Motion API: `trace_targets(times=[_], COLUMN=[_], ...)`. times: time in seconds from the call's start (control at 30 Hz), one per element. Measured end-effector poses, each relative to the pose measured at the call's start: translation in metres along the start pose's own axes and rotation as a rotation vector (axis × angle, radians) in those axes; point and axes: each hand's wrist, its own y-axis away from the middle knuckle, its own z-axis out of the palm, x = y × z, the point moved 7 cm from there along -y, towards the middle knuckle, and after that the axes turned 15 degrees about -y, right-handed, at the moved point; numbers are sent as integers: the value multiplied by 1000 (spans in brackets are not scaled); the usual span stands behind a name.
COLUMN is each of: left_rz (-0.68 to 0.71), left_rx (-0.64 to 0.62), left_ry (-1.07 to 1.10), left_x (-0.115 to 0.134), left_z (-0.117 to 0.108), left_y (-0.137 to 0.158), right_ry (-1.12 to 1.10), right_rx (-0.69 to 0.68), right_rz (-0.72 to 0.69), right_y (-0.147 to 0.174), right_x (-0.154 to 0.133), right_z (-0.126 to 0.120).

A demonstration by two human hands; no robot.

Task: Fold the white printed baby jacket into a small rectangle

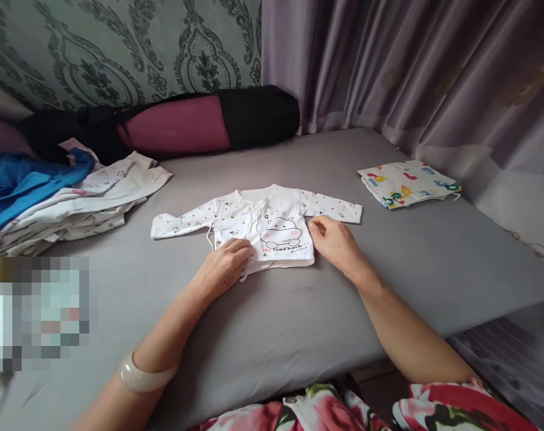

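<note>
A small white baby shirt [278, 209] lies spread flat in front of me, its sleeves stretched to both sides. It has a cartoon animal and lettering on the front, small prints on the sleeves, and thin white ties. My left hand [227, 263] rests on the lower left front near a tie, fingers curled down on the cloth; the fingertips are partly hidden. At the shirt's right side edge, just below the right sleeve, my right hand [335, 242] pinches the fabric between thumb and fingers.
Piled clothes [119, 185], white and blue, lie on the left. A folded cloth with colourful prints [407, 182] sits at the right. Along the back wall stretches a black and maroon roll-shaped bag [177, 126]. Purple curtains [344, 66] hang behind the grey-sheeted bed [272, 323].
</note>
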Motion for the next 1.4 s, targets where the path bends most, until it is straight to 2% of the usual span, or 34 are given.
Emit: trace_targets(times=[0.07, 0.13, 0.23, 0.37, 0.5, 0.57, 0.63, 0.77, 0.87, 0.97, 1.07, 1.23, 1.4], left_rz=[-15, -22, -29, -59, 20, 76, 100, 16, -14, 10, 9, -177, -297], left_rx=[14, 6, -45, -67, -12, -38, -93, -286, -384, -400, -337, -193, -129], left_ry=[-23, -58, -113, -107, 20, 94, 111, 21, -15, -21, -21, 106, 187], left_x=[0, 2, 4, 3, 13, 23, 33, 42, 43, 44, 43, 30, 26], left_z=[-4, -10, -17, -21, -14, -5, 4, 21, 26, 28, 30, 41, 48], left_y=[-4, -9, -20, -50, -105, -136, -165, -201, -211, -214, -215, -214, -208], right_ry=[-97, -195, -280, -333, -286, -248, -223, -279, -361, -393, -395, -315, -223], right_rx=[-80, -239, -470, -612, -622, -620, -608, -619, -689, -736, -727, -751, -758], right_rz=[217, 399, 506, 513, 497, 484, 466, 448, 433, 421, 429, 452, 465], right_y=[-3, 1, 11, 20, 21, 21, 21, 21, 23, 23, 23, 27, 30], right_x=[18, 29, 27, 19, 20, 20, 19, 16, 13, 13, 15, 15, 13], right_z=[-3, 4, 19, 29, 31, 32, 32, 29, 27, 26, 26, 28, 26])
